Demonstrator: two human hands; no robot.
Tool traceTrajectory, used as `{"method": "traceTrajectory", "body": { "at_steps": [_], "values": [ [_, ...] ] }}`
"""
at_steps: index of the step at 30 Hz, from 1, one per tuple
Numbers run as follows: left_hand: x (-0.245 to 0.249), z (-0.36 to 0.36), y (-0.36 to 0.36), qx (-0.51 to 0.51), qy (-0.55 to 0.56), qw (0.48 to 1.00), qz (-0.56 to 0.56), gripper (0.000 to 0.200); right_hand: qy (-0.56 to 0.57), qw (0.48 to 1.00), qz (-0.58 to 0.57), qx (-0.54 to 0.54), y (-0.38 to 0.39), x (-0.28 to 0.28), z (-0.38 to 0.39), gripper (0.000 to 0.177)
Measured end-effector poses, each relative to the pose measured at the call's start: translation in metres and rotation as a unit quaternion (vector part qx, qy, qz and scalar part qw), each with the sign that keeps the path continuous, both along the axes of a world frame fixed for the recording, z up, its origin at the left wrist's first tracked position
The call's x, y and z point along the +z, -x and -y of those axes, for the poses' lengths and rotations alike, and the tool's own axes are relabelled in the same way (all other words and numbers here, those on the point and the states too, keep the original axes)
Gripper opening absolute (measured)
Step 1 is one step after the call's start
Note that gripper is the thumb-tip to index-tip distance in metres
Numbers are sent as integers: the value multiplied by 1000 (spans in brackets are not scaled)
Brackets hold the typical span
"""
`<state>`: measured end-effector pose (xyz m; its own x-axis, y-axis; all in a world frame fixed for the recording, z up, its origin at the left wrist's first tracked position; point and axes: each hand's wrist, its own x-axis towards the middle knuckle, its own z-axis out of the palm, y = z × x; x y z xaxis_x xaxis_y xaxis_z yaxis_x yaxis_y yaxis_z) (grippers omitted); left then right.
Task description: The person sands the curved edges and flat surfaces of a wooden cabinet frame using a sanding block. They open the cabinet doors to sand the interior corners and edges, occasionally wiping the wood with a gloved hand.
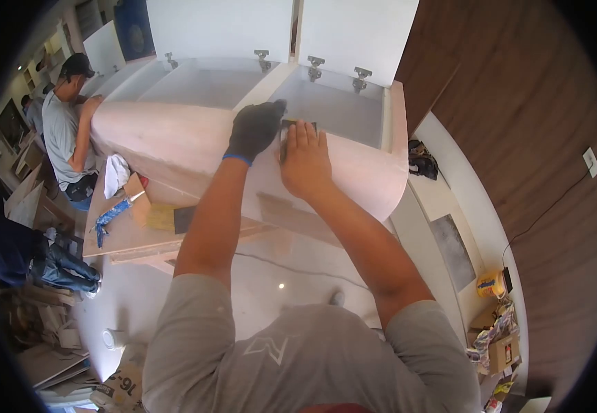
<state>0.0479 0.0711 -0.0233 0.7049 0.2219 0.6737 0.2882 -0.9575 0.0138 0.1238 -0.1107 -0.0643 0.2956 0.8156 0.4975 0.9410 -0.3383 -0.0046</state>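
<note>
My left hand (254,131), in a dark glove with a blue cuff, lies on the curved pinkish cabinet front (168,127) near its upper edge. Its fingers look stretched toward the upper right, though the glove hides detail. Bare and just beside it, my right hand (305,162) presses a dark sanding block (285,131) against the same panel, fingers laid over it. Most of the block is hidden beneath the hand. Above both hands, white compartments (333,103) and raised white doors (357,31) on metal hinges (316,69) belong to the cabinet.
A wooden board (130,237) at left carries a blue caulking gun (112,219), a white cloth (115,175) and a dark flat piece (185,219). A co-worker (68,131) leans on the cabinet's far end. A cable (291,263) crosses the floor; a yellow tub (491,283) stands at right.
</note>
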Motion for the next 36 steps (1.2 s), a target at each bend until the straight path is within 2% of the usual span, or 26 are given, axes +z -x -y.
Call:
{"method": "traceTrajectory", "body": {
  "at_steps": [1,2,4,5,6,7,8,9,10,11,12,13,14,15,18,19,21,23,24,25,26,28,30,32,34,36],
  "values": [
    [-6,-11,5,-127,95,979,125,29,-3,999,16,46,1,6,-1,70],
    [-16,-24,16,-223,148,944,191,32,2,999,-12,42,-3,10,15,70],
    [-18,2,69,-97,105,966,214,38,-32,999,-14,29,-31,1,68,70],
    [-37,14,103,-82,123,964,220,41,-39,999,-1,2,-37,6,95,71],
    [-60,27,137,-69,137,961,230,44,17,999,9,-26,-41,15,114,71],
    [-90,45,169,-37,221,947,232,45,56,998,22,-26,-44,16,123,74],
    [-144,50,197,19,203,956,209,43,66,997,25,-18,-44,19,118,74],
    [-222,63,232,150,165,967,121,40,76,997,26,-11,-41,19,112,74],
    [-256,83,256,179,287,939,57,38,82,996,29,-5,-38,21,102,75],
    [-319,101,281,145,403,900,83,39,77,997,15,22,-31,23,82,77],
    [-322,126,291,212,448,860,-123,44,74,996,9,45,-24,24,57,77],
    [-374,143,304,147,463,870,-88,46,73,995,2,67,-15,23,29,77],
    [-386,160,306,123,438,872,-178,43,73,993,-5,90,-5,20,0,78],
    [-378,173,301,107,461,836,-276,41,70,992,5,105,7,18,-32,77],
    [-384,196,295,80,529,780,-325,52,38,989,37,138,48,7,-125,76],
    [-387,204,307,115,552,756,-333,56,41,989,30,139,58,8,-139,76],
    [-396,216,325,181,597,706,-336,66,45,988,30,147,74,13,-162,75],
    [-444,230,375,292,678,617,-273,86,11,978,58,200,49,-3,-150,74],
    [-486,241,414,299,671,632,-247,89,26,980,31,193,40,2,-128,74],
    [-493,255,443,365,711,564,-207,89,41,982,6,186,37,13,-105,74],
    [-497,273,472,404,731,531,-147,90,47,984,13,174,37,15,-95,74],
    [-496,312,523,405,642,610,-228,88,56,986,30,155,39,21,-92,74],
    [-471,341,542,516,695,442,-234,87,36,986,42,154,45,8,-129,75],
    [-463,357,546,526,696,428,-236,87,31,985,26,168,66,14,-177,75],
    [-463,361,536,506,695,458,-226,90,26,983,31,177,87,13,-225,73],
    [-506,363,523,483,744,435,-156,87,32,978,6,204,108,18,-268,70]
  ]
}}
